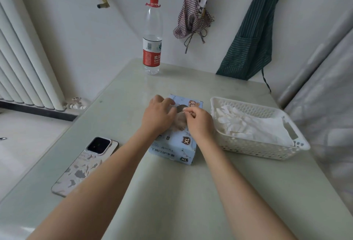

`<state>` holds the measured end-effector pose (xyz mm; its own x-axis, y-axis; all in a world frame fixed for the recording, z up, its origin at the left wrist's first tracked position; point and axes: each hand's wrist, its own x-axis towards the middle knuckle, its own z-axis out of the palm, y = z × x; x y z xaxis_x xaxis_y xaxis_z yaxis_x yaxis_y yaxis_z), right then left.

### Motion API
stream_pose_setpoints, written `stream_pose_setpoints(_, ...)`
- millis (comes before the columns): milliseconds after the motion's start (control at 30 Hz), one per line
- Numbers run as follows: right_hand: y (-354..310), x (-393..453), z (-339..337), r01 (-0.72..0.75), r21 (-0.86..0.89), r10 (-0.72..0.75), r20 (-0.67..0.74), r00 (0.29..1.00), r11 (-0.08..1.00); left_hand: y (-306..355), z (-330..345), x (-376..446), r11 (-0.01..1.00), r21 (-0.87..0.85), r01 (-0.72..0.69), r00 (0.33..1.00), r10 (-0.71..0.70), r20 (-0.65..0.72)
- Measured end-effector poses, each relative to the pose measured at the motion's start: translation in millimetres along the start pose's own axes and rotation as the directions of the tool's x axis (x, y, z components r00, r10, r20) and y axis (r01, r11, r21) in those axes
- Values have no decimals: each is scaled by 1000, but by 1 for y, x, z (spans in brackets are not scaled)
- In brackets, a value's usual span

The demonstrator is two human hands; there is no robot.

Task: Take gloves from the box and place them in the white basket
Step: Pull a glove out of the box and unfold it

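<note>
A light blue glove box (176, 146) marked XL lies flat in the middle of the table. My left hand (158, 115) rests on its top with the fingers spread over the left side of the opening. My right hand (198, 121) sits over the opening and pinches a thin white bit of glove (185, 109) between thumb and forefinger. To the right stands the white perforated basket (267, 150), which holds several crumpled white gloves (248, 125).
A phone (84, 165) in a patterned case lies at the table's left edge. A clear water bottle (152, 37) with a red cap stands at the back. Two aprons hang on the wall behind. A white radiator is at the left.
</note>
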<state>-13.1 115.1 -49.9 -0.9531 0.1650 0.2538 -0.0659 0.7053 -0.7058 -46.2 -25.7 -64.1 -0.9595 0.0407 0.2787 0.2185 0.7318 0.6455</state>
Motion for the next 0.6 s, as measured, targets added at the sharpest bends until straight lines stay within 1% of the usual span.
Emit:
stream_pose_setpoints(67,-1,-2,4,3,-69,-4,-17,1000,998,2,-2,-3,990,31,-137,990,138,-19)
stream_pose_setpoints(100,-1,-3,5,7,-103,-9,-25,1000,995,2,-2,-5,982,57,-178,984,179,-10)
stream_pose_setpoints(167,0,-3,7,13,-133,-18,-40,999,991,1,-2,-6,969,112,-221,975,222,-1)
stream_pose_setpoints(233,-1,-3,7,29,-156,-38,-54,998,987,0,1,-5,953,169,-253,965,260,-22)
stream_pose_setpoints(367,-4,-6,5,54,-190,-76,-108,991,980,-1,2,-3,939,230,-254,963,269,-33)
stream_pose_setpoints(500,-5,-11,2,5,-78,-18,-174,985,997,1,3,-2,950,220,-221,970,237,-50)
stream_pose_setpoints(600,-10,-8,-3,48,-13,-49,-171,984,999,2,3,-3,956,199,-215,972,230,-57)
